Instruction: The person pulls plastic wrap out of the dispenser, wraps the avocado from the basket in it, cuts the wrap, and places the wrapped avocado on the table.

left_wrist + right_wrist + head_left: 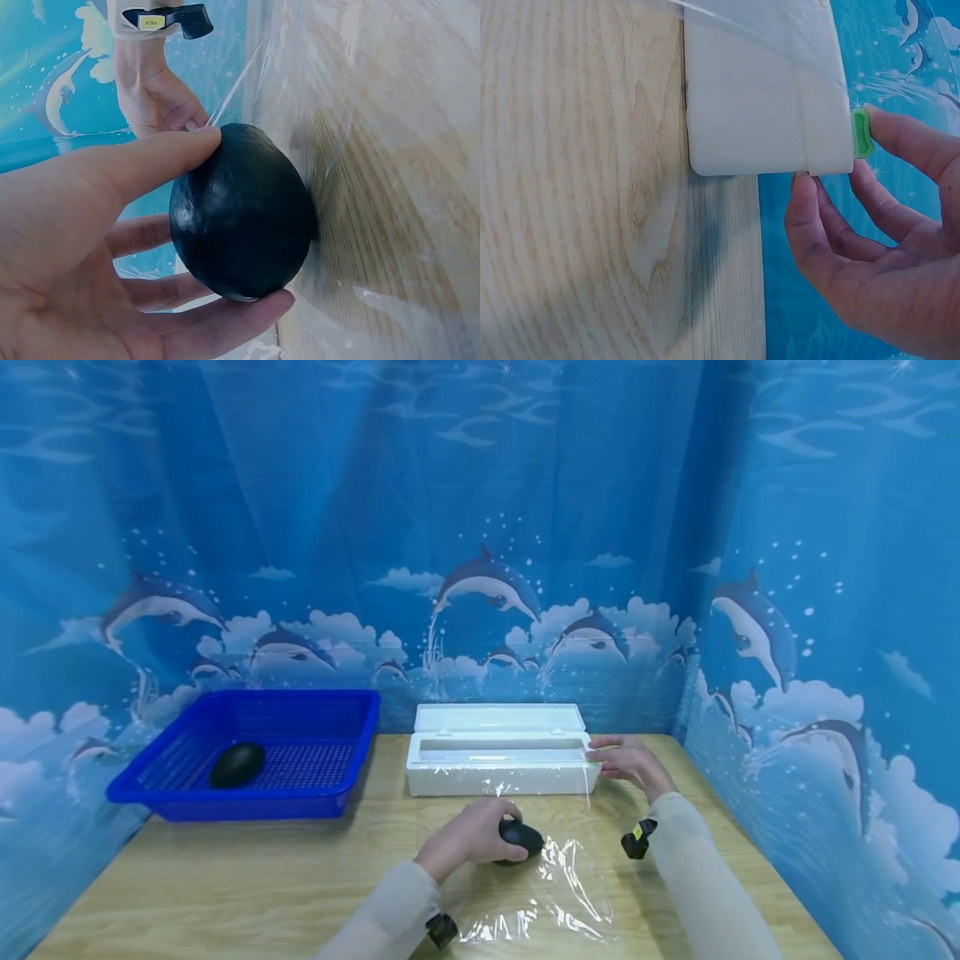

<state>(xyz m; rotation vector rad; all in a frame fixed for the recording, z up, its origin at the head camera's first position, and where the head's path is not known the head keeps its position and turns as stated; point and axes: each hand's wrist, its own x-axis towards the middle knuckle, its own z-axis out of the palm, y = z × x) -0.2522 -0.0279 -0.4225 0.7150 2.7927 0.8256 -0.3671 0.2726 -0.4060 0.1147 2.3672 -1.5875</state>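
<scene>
A dark green-black avocado (519, 841) rests on clear plastic wrap (558, 893) spread over the table. My left hand (474, 837) grips it, thumb on one side and fingers curled round the other; up close, the avocado (241, 214) looks smooth and rounded. Behind it stands a white wrap dispenser box (502, 778) with its lid raised, the wrap drawn out over its front. My right hand (628, 760) is at the box's right end. In the right wrist view its fingertips pinch a small green slider (862, 133) and touch the box end (769, 150).
On the left sits a blue plastic basket (258, 806) holding another dark avocado (237, 765). A dolphin-print curtain (480, 485) hangs behind and to the right of the wooden table (247, 885).
</scene>
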